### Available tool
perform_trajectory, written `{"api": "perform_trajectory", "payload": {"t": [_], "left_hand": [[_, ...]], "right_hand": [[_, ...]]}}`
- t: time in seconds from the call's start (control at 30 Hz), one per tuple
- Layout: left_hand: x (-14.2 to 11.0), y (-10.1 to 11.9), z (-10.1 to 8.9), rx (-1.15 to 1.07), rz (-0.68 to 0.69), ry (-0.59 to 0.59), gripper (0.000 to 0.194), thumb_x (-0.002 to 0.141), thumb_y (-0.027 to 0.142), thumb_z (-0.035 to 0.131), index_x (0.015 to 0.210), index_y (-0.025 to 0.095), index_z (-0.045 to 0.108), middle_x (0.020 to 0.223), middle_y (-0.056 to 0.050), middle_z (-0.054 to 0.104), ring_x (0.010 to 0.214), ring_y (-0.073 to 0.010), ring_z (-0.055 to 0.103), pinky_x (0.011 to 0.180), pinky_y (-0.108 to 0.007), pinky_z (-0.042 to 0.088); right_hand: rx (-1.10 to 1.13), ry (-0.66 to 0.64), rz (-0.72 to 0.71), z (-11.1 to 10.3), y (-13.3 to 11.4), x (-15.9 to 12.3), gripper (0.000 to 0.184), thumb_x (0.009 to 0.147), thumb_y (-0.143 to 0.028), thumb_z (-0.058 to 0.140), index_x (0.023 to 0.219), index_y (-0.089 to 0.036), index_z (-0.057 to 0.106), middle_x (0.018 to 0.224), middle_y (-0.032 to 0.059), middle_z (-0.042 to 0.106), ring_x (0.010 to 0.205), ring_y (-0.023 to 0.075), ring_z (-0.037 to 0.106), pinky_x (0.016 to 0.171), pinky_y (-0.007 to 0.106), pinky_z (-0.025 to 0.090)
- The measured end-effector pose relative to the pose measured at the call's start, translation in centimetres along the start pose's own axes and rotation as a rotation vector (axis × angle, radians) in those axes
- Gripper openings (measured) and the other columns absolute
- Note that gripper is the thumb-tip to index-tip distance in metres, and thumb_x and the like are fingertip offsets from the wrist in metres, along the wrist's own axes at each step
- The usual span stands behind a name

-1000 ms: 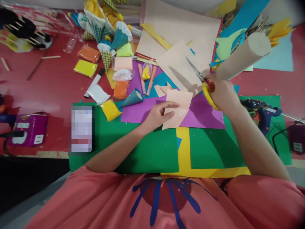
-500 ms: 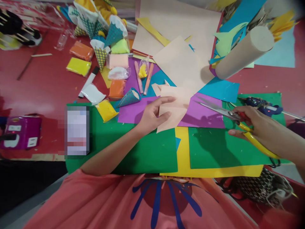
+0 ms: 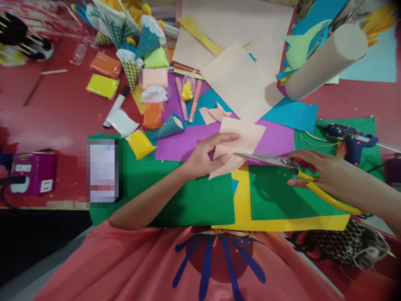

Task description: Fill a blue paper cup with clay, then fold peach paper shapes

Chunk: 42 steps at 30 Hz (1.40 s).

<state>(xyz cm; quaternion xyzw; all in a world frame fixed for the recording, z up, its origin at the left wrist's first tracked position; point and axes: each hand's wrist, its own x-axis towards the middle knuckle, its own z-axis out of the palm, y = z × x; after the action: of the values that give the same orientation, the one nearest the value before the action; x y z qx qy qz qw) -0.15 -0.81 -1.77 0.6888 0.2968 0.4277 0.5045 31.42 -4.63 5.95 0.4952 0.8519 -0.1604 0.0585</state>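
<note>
My left hand (image 3: pixel 209 154) pinches a small sheet of pale peach paper (image 3: pixel 241 136) between thumb and fingers, above the purple sheet. From the right, my right hand (image 3: pixel 322 167) grips yellow-handled scissors (image 3: pixel 269 159), their blades pointing left at the paper's lower part. The blades look nearly closed, and the paper shows two parts there, one above and one below them. Just beyond my left hand lies a folded peach scrap (image 3: pixel 214 113). A larger peach sheet (image 3: pixel 241 79) rests behind it.
Clay packets (image 3: pixel 153 115), markers (image 3: pixel 194 101) and paper cones (image 3: pixel 130 67) crowd the back left. A phone (image 3: pixel 103 169) lies left of my forearm. At right are a peach paper roll (image 3: pixel 319 67) and a blue glue gun (image 3: pixel 355 146). Green sheets (image 3: pixel 194 200) cover the front.
My right hand has moved left, carrying the scissors from beside the paper to it. The paper in my left hand has turned and shifted slightly right.
</note>
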Motion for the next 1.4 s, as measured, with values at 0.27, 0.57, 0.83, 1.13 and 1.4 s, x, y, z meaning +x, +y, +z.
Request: {"api": "perform_trajectory", "payload": {"t": [0.27, 0.57, 0.83, 1.13, 1.4], "left_hand": [[-0.03, 0.29, 0.16, -0.022, -0.009, -0.030, 0.037, 0.089, 0.030, 0.061, 0.125, 0.023, 0.061, 0.131, -0.009, 0.064, 0.124, -0.0215, 0.059, 0.107, -0.035, 0.047], [-0.06, 0.40, 0.21, -0.019, -0.007, -0.013, 0.035, 0.089, 0.031, 0.062, 0.124, 0.024, 0.063, 0.129, -0.009, 0.065, 0.122, -0.0217, 0.060, 0.106, -0.035, 0.047], [-0.06, 0.15, 0.17, -0.001, 0.069, -0.003, 0.038, 0.088, 0.023, 0.063, 0.125, 0.024, 0.061, 0.129, -0.009, 0.065, 0.121, -0.0198, 0.061, 0.104, -0.032, 0.049], [0.03, 0.18, 0.22, 0.013, 0.077, 0.001, 0.037, 0.088, 0.026, 0.064, 0.125, 0.025, 0.062, 0.126, -0.009, 0.067, 0.119, -0.0203, 0.063, 0.102, -0.033, 0.050], [-0.01, 0.14, 0.18, 0.034, 0.045, -0.014, 0.038, 0.087, 0.025, 0.063, 0.126, 0.024, 0.062, 0.128, -0.009, 0.066, 0.120, -0.0212, 0.062, 0.104, -0.035, 0.050]], "right_hand": [[0.054, -0.032, 0.028, -0.25, -0.23, 0.36, 0.065, 0.084, -0.073, 0.040, 0.119, -0.021, 0.059, 0.099, 0.0129, 0.072, 0.076, 0.0292, 0.070, 0.062, 0.037, 0.055], [0.100, -0.043, 0.011, -0.34, -0.48, 0.53, 0.064, 0.083, -0.073, 0.042, 0.119, -0.023, 0.057, 0.098, 0.0125, 0.071, 0.080, 0.0296, 0.070, 0.063, 0.038, 0.057], [0.127, -0.081, 0.064, -0.49, -0.65, 0.64, 0.066, 0.083, -0.074, 0.041, 0.120, -0.023, 0.059, 0.104, 0.0135, 0.071, 0.087, 0.0311, 0.070, 0.068, 0.039, 0.057], [0.146, -0.089, 0.077, -0.21, -0.48, 0.68, 0.067, 0.082, -0.075, 0.043, 0.122, -0.023, 0.058, 0.105, 0.0137, 0.071, 0.086, 0.0304, 0.071, 0.069, 0.039, 0.058], [0.109, -0.069, 0.051, -0.11, -0.25, 0.70, 0.070, 0.082, -0.076, 0.041, 0.123, -0.023, 0.059, 0.106, 0.0131, 0.072, 0.092, 0.0325, 0.071, 0.070, 0.042, 0.059]]}}
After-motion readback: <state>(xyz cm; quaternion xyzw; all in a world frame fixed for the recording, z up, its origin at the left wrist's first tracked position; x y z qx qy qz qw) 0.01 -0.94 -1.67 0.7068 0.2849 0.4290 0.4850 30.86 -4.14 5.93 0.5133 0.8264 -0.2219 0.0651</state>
